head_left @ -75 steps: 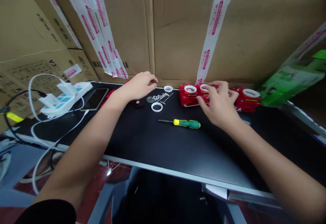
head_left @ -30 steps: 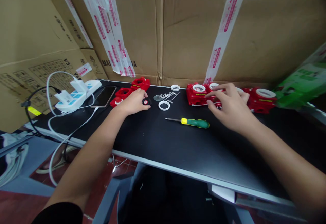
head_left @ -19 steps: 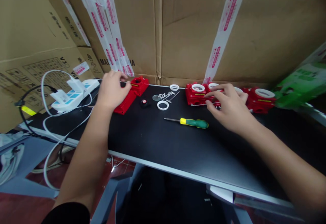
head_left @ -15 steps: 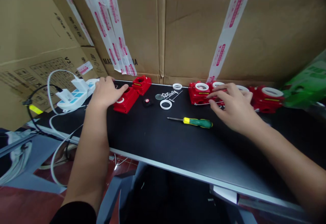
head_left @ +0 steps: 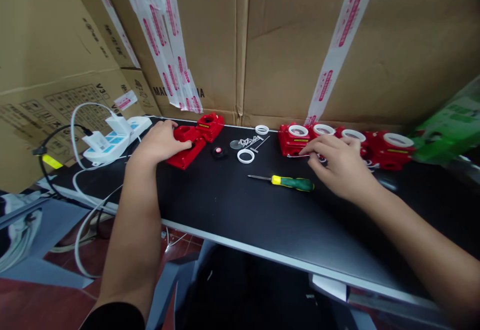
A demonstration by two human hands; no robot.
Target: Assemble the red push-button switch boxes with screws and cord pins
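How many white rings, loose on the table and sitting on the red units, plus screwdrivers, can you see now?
Loose rings: 2
Rings on units: 4, two of them partly behind the right hand
Screwdriver: 1
Total: 7

Black tabletop (head_left: 225, 215) bearing green-handled screwdriver (head_left: 294, 184), loose white rings (head_left: 245, 162), red housings (head_left: 183, 158), power strip (head_left: 114, 145).
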